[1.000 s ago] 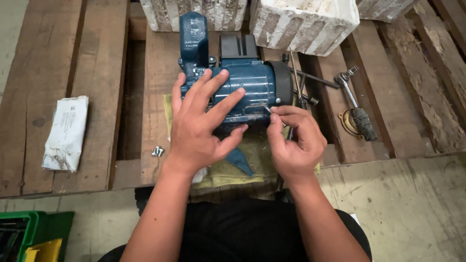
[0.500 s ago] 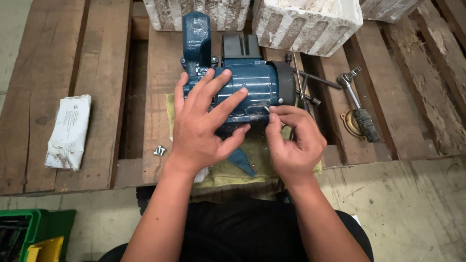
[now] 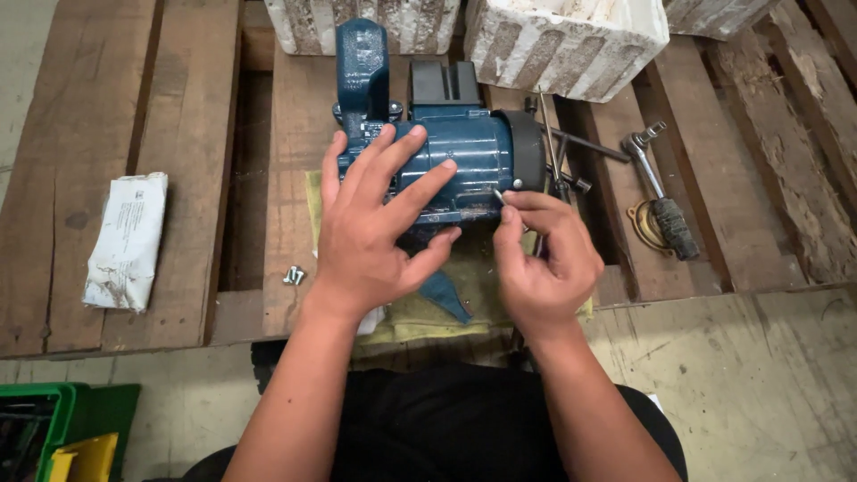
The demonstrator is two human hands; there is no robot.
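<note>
A blue electric motor (image 3: 464, 152) with a black end cover lies on a yellow-green cloth (image 3: 464, 295) on a wooden pallet. My left hand (image 3: 370, 228) rests flat on the motor's body, fingers spread over its side. My right hand (image 3: 540, 259) pinches a small metal screw (image 3: 497, 194) between thumb and forefinger, its tip at the motor's lower right side near the black cover. A blue mounting bracket (image 3: 361, 67) stands up at the motor's left end.
A ratchet wrench (image 3: 659, 192), metal rods (image 3: 571, 143) and a brass ring lie right of the motor. Loose bolts (image 3: 292, 276) sit left of the cloth. White foam blocks (image 3: 562, 40) stand behind. A crumpled white packet (image 3: 125, 241) lies left; a green bin (image 3: 54, 433) at bottom left.
My right hand has lifted slightly, bringing the screw up against the motor's side. My left hand has stayed on the motor.
</note>
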